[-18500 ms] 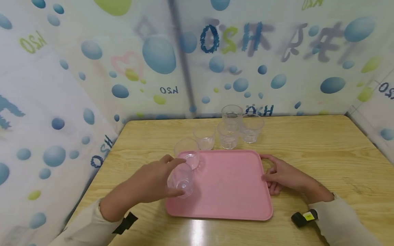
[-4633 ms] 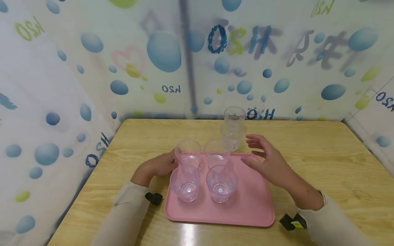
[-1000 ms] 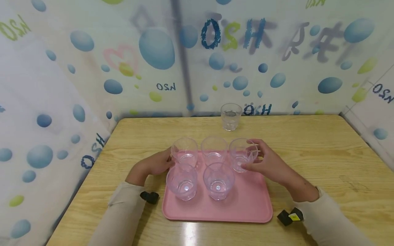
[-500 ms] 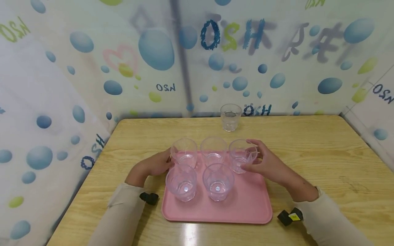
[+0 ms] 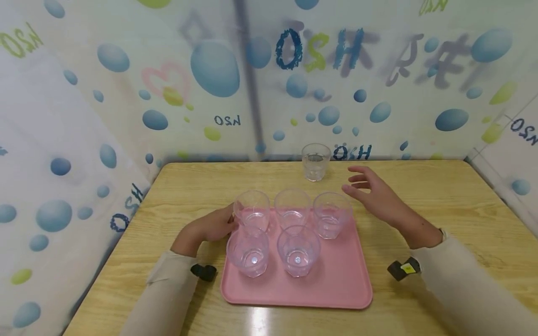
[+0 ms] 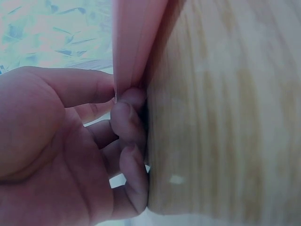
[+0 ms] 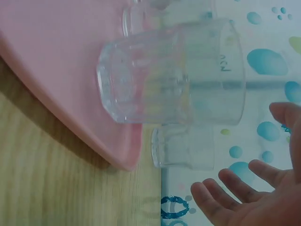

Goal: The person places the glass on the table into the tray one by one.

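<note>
A pink tray (image 5: 332, 287) holds several clear plastic cups, three along its back and two in front. At its left edge my left hand (image 5: 212, 226) grips the rim; the left wrist view shows the thumb against the tray edge (image 6: 134, 42) and fingers curled beneath. My right hand (image 5: 380, 198) is in the air past the tray's back right corner, fingers spread and holding nothing. Closest to it on the tray is the back right cup (image 5: 332, 217), upright. Another clear cup (image 5: 315, 163) stands on the table behind the tray, left of the right hand.
The wooden table (image 5: 441, 210) extends on both sides of the tray. A wall covering with blue and green drops (image 5: 214, 70) rises directly behind the table's back edge, close to the lone cup. Another wall panel (image 5: 54, 214) borders the left side.
Over the last half second my right hand let go of the back right cup and moved up and back. Earlier, cups went from the table onto the tray. The left hand still grips the tray.
</note>
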### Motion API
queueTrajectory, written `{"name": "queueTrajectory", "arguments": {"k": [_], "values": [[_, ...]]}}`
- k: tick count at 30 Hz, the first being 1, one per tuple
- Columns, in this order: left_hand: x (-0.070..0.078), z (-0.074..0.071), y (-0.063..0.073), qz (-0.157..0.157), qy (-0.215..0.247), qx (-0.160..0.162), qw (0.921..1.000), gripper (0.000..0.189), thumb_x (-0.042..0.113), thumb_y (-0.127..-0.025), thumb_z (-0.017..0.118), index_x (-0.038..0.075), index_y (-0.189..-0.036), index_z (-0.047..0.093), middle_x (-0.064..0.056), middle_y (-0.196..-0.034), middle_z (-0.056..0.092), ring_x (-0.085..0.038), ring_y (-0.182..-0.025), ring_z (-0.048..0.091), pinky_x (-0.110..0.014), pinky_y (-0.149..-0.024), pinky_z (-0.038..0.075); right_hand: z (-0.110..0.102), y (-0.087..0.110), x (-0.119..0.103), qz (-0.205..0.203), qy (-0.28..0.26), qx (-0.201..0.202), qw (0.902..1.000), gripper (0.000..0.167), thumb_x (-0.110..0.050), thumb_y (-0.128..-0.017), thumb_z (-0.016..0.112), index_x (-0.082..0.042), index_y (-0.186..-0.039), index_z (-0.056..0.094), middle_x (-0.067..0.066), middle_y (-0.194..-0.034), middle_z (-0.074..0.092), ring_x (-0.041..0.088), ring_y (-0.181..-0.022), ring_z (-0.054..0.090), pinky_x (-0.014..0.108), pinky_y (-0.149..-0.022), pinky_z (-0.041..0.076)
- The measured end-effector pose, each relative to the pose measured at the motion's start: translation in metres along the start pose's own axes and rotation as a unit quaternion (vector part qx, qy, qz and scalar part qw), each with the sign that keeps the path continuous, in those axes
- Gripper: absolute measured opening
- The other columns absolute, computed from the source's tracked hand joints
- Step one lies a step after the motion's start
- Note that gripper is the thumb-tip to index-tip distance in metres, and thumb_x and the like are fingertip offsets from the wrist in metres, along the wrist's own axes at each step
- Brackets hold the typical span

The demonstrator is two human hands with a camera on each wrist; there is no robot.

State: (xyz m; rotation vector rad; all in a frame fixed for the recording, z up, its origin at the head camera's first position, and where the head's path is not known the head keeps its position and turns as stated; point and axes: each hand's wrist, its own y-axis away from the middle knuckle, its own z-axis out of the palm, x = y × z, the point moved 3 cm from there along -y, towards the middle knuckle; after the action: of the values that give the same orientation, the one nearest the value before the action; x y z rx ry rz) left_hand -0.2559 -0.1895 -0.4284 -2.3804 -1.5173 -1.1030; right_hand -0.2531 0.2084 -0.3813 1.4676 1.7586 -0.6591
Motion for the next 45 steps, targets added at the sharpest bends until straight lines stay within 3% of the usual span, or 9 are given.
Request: {"name": "queueTrajectory", "arguments": {"k": [5, 13, 18, 22, 26, 39, 45], "values": [[-0.001, -0.001, -0.001, -0.002, -0.010, 0.000, 0.9999, 0.059, 0.015, -0.104, 0.049, 0.009, -0.157, 0.025, -0.012, -0.111, 0.060, -0.023, -0.096, 0.055, -0.041, -0.089, 0.046, -0.005, -0.020, 0.005, 0.006, 0.004, 0.029, 0.9996, 0.076, -0.052, -0.098, 0.056, -0.014, -0.156, 0.026, 0.023, -0.151, 0.040, 0.044, -0.138, 0.041, 0.062, -0.104, 0.044], [-0.004, 0.001, -0.002, 0.006, -0.006, 0.005, 1.0000, 0.059, 0.017, -0.104, 0.048, 0.011, -0.158, 0.024, -0.015, -0.132, 0.056, -0.025, -0.106, 0.055, -0.047, -0.102, 0.045, -0.005, -0.045, 0.015, 0.026, 0.012, 0.026, 0.9992, 0.080, -0.051, -0.096, 0.060, -0.009, -0.156, 0.026, 0.026, -0.152, 0.038, 0.045, -0.137, 0.041, 0.060, -0.105, 0.044], [-0.003, 0.003, -0.004, 0.011, -0.003, 0.004, 0.9999, 0.058, 0.014, -0.103, 0.047, 0.009, -0.157, 0.025, -0.015, -0.122, 0.058, -0.024, -0.101, 0.056, -0.039, -0.089, 0.045, -0.004, -0.059, 0.019, 0.037, 0.018, 0.016, 0.9990, 0.081, -0.049, -0.096, 0.061, -0.008, -0.156, 0.025, 0.026, -0.153, 0.036, 0.045, -0.138, 0.040, 0.060, -0.106, 0.043], [-0.003, 0.002, -0.002, 0.009, 0.001, 0.004, 1.0000, 0.058, 0.015, -0.104, 0.047, 0.009, -0.157, 0.024, -0.016, -0.131, 0.057, -0.025, -0.110, 0.056, -0.045, -0.102, 0.046, -0.003, -0.071, 0.018, 0.030, 0.019, -0.003, 0.9994, 0.083, -0.048, -0.097, 0.061, -0.010, -0.159, 0.021, 0.025, -0.157, 0.032, 0.046, -0.142, 0.036, 0.061, -0.108, 0.041], [-0.003, 0.001, 0.000, 0.003, 0.010, 0.001, 0.9999, 0.060, 0.019, -0.104, 0.048, 0.011, -0.158, 0.022, -0.017, -0.145, 0.050, -0.028, -0.125, 0.052, -0.055, -0.114, 0.037, 0.000, -0.081, 0.014, 0.028, 0.021, -0.026, 0.9991, 0.090, -0.052, -0.095, 0.061, -0.012, -0.161, 0.015, 0.024, -0.161, 0.028, 0.046, -0.145, 0.032, 0.061, -0.111, 0.038], [-0.002, 0.004, -0.002, 0.021, 0.012, 0.003, 0.9997, 0.058, 0.012, -0.104, 0.046, 0.006, -0.157, 0.023, -0.020, -0.150, 0.046, -0.033, -0.137, 0.046, -0.054, -0.116, 0.034, -0.001, -0.102, 0.005, 0.023, 0.067, -0.034, 0.9969, 0.096, -0.054, -0.093, 0.064, -0.011, -0.161, 0.012, 0.025, -0.160, 0.028, 0.045, -0.146, 0.031, 0.064, -0.111, 0.035], [-0.001, 0.004, -0.002, 0.026, 0.008, 0.006, 0.9996, 0.057, 0.012, -0.103, 0.046, 0.004, -0.156, 0.025, -0.021, -0.146, 0.049, -0.030, -0.131, 0.049, -0.054, -0.114, 0.036, -0.003, -0.109, 0.003, 0.017, 0.090, -0.036, 0.9951, 0.095, -0.052, -0.094, 0.063, -0.007, -0.160, 0.013, 0.028, -0.157, 0.031, 0.048, -0.142, 0.033, 0.065, -0.111, 0.033]]}}
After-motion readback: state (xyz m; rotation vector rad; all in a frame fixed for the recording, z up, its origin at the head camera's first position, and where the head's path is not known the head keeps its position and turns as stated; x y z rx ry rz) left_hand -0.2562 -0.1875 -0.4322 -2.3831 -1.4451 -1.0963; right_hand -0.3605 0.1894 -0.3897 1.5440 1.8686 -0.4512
